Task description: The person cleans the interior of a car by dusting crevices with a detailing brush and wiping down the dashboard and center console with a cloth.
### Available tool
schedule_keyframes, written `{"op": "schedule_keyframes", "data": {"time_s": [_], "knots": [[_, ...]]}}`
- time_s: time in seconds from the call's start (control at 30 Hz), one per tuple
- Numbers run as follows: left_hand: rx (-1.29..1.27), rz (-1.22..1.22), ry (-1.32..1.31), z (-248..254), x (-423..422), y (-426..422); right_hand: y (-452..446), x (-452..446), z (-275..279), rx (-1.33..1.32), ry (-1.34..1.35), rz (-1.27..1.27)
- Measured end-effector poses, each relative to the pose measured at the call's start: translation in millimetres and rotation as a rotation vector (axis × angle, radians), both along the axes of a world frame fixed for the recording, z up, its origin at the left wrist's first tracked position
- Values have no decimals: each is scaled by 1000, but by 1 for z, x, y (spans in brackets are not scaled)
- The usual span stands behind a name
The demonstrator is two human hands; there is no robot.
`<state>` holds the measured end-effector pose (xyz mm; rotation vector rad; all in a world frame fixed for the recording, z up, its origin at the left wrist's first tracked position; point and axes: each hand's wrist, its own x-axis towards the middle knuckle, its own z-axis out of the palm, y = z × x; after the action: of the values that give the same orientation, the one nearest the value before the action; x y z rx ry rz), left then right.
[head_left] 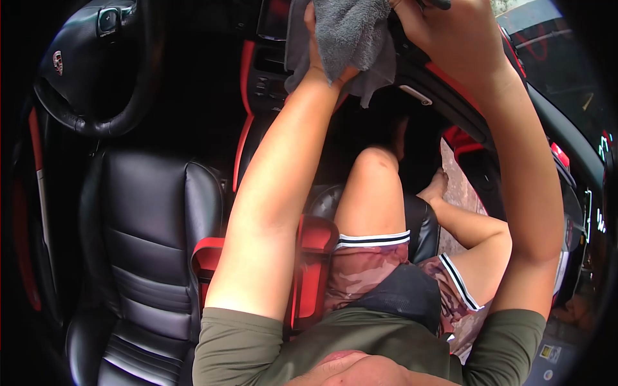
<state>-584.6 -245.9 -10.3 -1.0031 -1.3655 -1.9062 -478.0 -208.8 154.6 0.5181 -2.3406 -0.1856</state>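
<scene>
A grey towel [354,38] hangs in folds at the top centre, in front of the dashboard. My left hand [315,56] is closed around it, and the cloth covers most of the fingers. Right of the towel, my right hand [434,29] is raised with its fingers bent beside the cloth's edge. The top edge of the view cuts off part of those fingers. A small dark thing shows at this hand, too little of it to name.
A steering wheel [96,125] is at the upper left, above a black leather seat [145,238]. Red compartments [309,283] stand beside my left arm. The dashboard's silver handle [416,95] lies between my arms. An open door [573,193] is at the right.
</scene>
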Motion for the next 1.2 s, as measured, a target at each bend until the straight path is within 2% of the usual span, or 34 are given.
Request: {"op": "schedule_keyframes", "data": {"time_s": [0.03, 0.07, 0.13, 0.17, 0.2, 0.23, 0.27, 0.33, 0.4, 0.43, 0.53, 0.57, 0.73, 0.83, 0.93, 0.97, 1.03, 1.1, 1.13, 1.17, 1.2], "knots": [[-17, 111, 115, 5, 0, -5, -7, 1, 6, 35, -64, -101], [-91, -54, -102, 10, 2, -9, -18, 7, 20, 63, -205, -331], [-240, -388, -534, 51, 21, -40, -23, 8, 23, 48, -236, -350], [-120, -142, -205, 38, 9, -29, -14, 5, 15, 8, -123, -138], [0, 106, 124, 14, -11, -9, -14, 5, 11, 13, -87, -130], [119, 353, 451, 14, -16, -7, -14, 5, 7, 18, -52, -122], [99, 78, 142, 10, -12, -4, -14, 4, 3, 23, -16, -115], [52, -458, -480, 32, 18, -20, -28, 12, 26, 11, -320, -522], [204, -535, -458, 22, 16, -13, -46, 15, 36, -4, -347, -553], [284, -574, -441, 19, 14, -9, -38, 17, 26, 32, -216, -373], [222, -674, -578, 26, 15, -18, -37, 15, 15, 12, -60, -232], [147, -501, -428, 24, 14, -20, -45, 30, 25, 50, -123, -366], [-117, 254, 238, 6, -3, -16, -26, 43, 24, -25, -210, -310], [-241, 228, 150, 11, 1, -15, -14, 23, 3, -84, 25, -1], [-232, -85, -150, 23, 9, -25, -30, 19, 1, -80, 40, -145], [-179, 22, -17, 19, 6, -20, -32, 19, 7, -100, -25, -236], [-66, 248, 244, 11, -3, -13, -32, 15, 13, -147, -71, -139], [35, 172, 199, 11, 0, -12, -7, 0, 14, -192, -136, -65], [90, 132, 184, 15, 2, -14, -6, -1, 18, -181, -180, -145], [-3, 131, 171, 18, 1, -18, -4, -2, 23, -165, -226, -224], [-100, 124, 154, 19, 2, -23, -24, 5, 35, -124, -283, -417]]}}
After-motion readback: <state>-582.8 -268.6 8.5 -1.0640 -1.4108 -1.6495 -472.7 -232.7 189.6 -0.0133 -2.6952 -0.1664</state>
